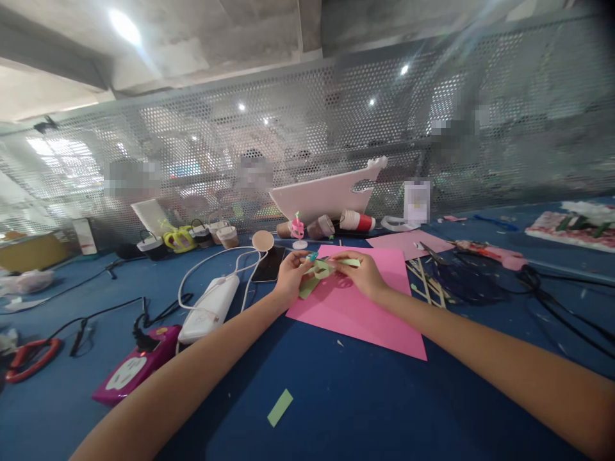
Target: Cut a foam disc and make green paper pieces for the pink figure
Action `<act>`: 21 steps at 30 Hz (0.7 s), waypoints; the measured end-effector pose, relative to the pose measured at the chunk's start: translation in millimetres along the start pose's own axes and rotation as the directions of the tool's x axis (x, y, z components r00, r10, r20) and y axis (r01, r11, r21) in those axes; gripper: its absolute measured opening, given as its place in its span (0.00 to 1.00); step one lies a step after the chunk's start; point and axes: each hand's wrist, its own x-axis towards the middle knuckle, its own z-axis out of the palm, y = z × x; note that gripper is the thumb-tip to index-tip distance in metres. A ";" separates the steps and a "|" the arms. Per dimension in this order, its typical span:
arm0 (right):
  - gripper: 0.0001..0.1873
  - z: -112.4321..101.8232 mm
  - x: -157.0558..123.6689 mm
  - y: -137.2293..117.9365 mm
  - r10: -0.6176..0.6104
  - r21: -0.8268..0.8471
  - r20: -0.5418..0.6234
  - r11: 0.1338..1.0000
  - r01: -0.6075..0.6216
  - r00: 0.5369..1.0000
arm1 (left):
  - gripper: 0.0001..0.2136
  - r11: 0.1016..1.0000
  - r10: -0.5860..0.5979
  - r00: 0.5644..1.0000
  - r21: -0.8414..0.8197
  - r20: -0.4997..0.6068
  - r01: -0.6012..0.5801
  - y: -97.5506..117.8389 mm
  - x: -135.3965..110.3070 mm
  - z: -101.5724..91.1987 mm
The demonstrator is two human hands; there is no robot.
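Observation:
Both of my hands meet over a pink paper sheet (365,314) on the blue table. Pale green paper strips (310,287) are between them, partly looped or folded. My left hand (292,275) pinches the green paper, with a small teal spot by its fingertips that I cannot make out. Closed on another end of the green paper is my right hand (361,272). Fingers hide part of the strips, so I cannot tell if they are one piece. Nearer to me, a small green paper piece (280,408) lies flat on the table.
Left of my hands are a phone (269,264), a white power strip (210,308) with cables and a purple power box (139,365). To the right lie thin wooden sticks (426,282) and a pink glue gun (500,254). Paper cups (357,220) and a white board (321,197) stand behind.

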 end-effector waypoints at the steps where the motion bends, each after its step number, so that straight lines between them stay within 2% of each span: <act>1: 0.15 -0.4 0.5 0.2 -0.001 0.017 0.001 1.000 0.001 1.000 | 0.22 1.000 -0.002 1.000 0.005 0.001 0.002 -0.2 0.0 -0.2; 5: 0.17 -2.0 2.2 2.8 -0.021 0.065 -0.002 0.998 0.021 1.000 | 0.22 1.000 -0.004 1.000 0.019 0.011 0.004 -1.6 1.1 -1.2; 10: 0.19 -2.3 1.0 2.2 0.015 0.058 0.003 0.998 -0.016 1.000 | 0.22 1.000 -0.021 0.999 0.013 0.027 0.021 -1.3 1.2 0.1; 16: 0.20 -0.4 -3.2 -3.5 0.018 0.013 0.045 1.000 -0.019 0.999 | 0.21 0.998 -0.057 0.979 0.018 0.197 0.054 -3.3 -0.2 2.9; 21: 0.22 -0.9 -2.9 -1.5 0.051 -0.034 0.082 0.998 -0.049 0.995 | 0.19 0.995 -0.033 0.993 0.092 0.109 0.023 -3.8 0.1 1.9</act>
